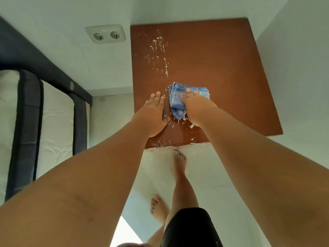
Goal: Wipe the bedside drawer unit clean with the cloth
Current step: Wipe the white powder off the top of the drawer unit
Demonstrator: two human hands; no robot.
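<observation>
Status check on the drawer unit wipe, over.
Right hand pressing blue cloth on drawer unit top. Left hand flat beside it. White specks toward the wall unwiped. Nothing in the way.

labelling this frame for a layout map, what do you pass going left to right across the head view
mattress → double wall socket → left hand → blue cloth; the right hand lies on the cloth, so it is left out of the order
</observation>
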